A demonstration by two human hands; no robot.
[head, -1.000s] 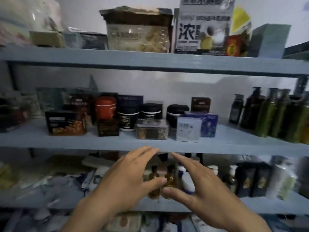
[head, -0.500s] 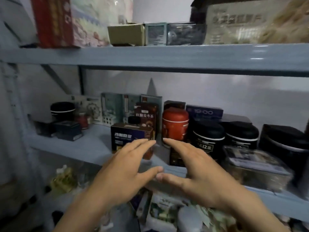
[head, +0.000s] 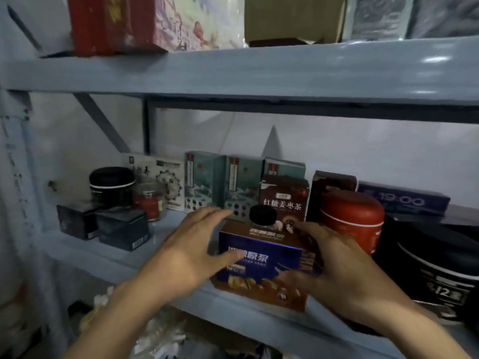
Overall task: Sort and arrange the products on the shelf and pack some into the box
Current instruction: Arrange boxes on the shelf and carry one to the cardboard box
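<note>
Spotter: Carton first. You have the purple-and-brown carton (head: 261, 263) between both hands at the near edge of the middle shelf (head: 103, 257). As far as I can tell, its base is on the board.

Checker: Your left hand (head: 191, 255) is wide. The fingers lie straight along the carton's left end and the thumb is laid across the front face. Your right hand (head: 344, 275) wraps the right end, with the fingers curled over the top corner and the thumb on the front.

Spotter: I read this as the grasp step of the sorting, not yet the packing. No packing box shows from here, so you must find it if this carton is to go in.

Checker: Mind what stands close. A black-capped jar (head: 263, 215) sits just behind the carton; I cannot tell whether the two touch. Farther back is the ginger-date tea box (head: 283, 200). The red canister (head: 350, 221) stands just right of your right hand.

Spotter: For the next move, I would curl your left fingers onto the end. Then draw the carton straight toward you, level, before you lift or turn it. If you swing right, your knuckles may meet the canister. If you push far, the jar could tip.

Checker: If you only mean to straighten it, a slide left heads toward the small dark boxes (head: 121, 229), which stand well apart from it.
</note>
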